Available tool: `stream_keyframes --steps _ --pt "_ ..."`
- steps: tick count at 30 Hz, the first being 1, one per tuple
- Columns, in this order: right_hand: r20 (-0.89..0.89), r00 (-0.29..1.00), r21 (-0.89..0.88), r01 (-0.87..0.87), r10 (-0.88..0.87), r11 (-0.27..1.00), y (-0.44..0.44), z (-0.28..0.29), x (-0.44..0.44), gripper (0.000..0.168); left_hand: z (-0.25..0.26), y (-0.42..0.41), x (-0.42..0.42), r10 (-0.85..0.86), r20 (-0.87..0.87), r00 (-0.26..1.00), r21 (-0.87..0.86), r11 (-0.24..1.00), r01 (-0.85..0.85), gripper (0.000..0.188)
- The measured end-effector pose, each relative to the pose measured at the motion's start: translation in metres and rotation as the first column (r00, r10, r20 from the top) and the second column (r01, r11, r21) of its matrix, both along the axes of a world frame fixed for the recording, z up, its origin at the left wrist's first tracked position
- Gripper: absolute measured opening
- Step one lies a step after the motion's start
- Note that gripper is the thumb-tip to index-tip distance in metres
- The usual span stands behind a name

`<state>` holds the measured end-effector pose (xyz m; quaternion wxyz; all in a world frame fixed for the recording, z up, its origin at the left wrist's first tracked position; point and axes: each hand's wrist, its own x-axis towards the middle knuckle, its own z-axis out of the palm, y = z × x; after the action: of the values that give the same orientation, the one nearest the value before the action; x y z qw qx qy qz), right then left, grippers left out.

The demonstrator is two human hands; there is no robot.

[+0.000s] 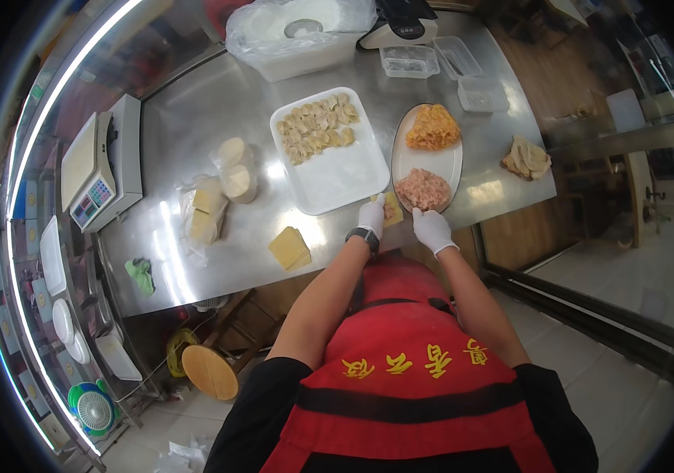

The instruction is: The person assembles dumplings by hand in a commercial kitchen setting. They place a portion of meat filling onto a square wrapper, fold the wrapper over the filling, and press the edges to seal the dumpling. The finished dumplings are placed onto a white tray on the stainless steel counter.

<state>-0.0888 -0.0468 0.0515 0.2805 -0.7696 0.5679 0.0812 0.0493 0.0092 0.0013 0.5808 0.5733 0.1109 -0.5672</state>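
Observation:
My gloved left hand [372, 214] holds a square yellow dough wrapper [393, 210] by its left side, with some pink filling on it. At the near edge of a mound of minced meat [423, 189] is my gloved right hand [430, 229]; whether its fingers grip anything is hidden. The meat lies on an oval white plate [425, 158], below a mound of orange filling [433, 127]. Left of the plate, rows of folded dumplings [317, 125] fill the upper part of a white tray [340, 180]. A stack of square wrappers [290, 248] lies near the table's front edge.
Bagged round wrappers [236, 171] and bagged square wrappers [203, 214] lie left of the tray. A digital scale [102, 165] stands far left, near a green cloth [140, 275]. Behind are a plastic-covered white tub [307, 58] and plastic containers [410, 61]. A crumpled cloth [526, 158] lies right.

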Motion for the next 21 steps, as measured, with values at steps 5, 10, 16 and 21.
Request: stream_keyframes --steps 5,10,16,21 --pt "0.048 0.993 0.139 -0.111 0.106 0.984 -0.010 -0.015 -0.005 0.053 -0.021 -0.012 -0.007 0.031 -0.057 0.998 -0.047 0.998 -0.034 0.031" --pt "0.199 0.979 0.303 -0.023 -0.040 0.953 0.003 0.012 -0.009 0.047 -0.029 -0.010 -0.007 0.067 -0.135 0.989 -0.032 0.997 -0.072 0.033" --pt "0.206 0.978 0.037 -0.035 0.026 0.999 0.041 0.029 -0.001 0.049 -0.032 0.004 0.000 0.068 -0.297 0.953 -0.141 0.983 -0.115 0.031" --pt "0.110 0.987 0.037 -0.123 0.119 0.992 0.047 0.052 -0.009 0.044 -0.009 0.018 0.008 0.132 -0.423 0.897 -0.205 0.950 -0.236 0.036"
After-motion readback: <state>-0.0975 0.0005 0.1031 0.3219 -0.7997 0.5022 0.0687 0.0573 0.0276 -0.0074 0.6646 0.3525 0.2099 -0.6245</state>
